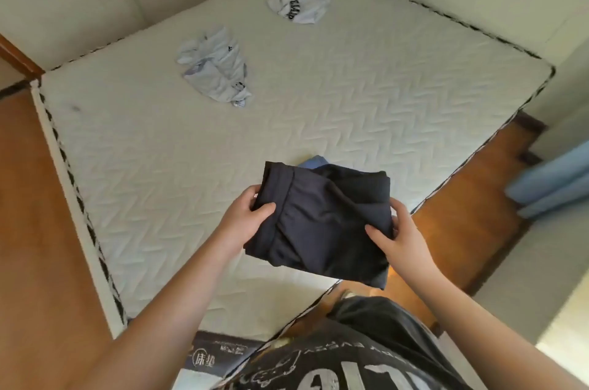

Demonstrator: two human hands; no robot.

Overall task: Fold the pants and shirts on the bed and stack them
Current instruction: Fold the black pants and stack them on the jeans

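Both hands, left hand point(251, 211) and right hand point(395, 230), pinch the folded dark navy fabric garment point(322, 220) above the white quilted bed's point(159, 166) near corner; loosening either side's pinch could let the folds spill open.

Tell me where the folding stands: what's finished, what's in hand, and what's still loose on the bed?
Done: a folded blue garment lies on the mattress, mostly hidden. In hand: the folded dark pants, gripped by the left hand and right hand, held over it, not yet set down. Left: the crumpled light grey shirt and the crumpled white lettered shirt.
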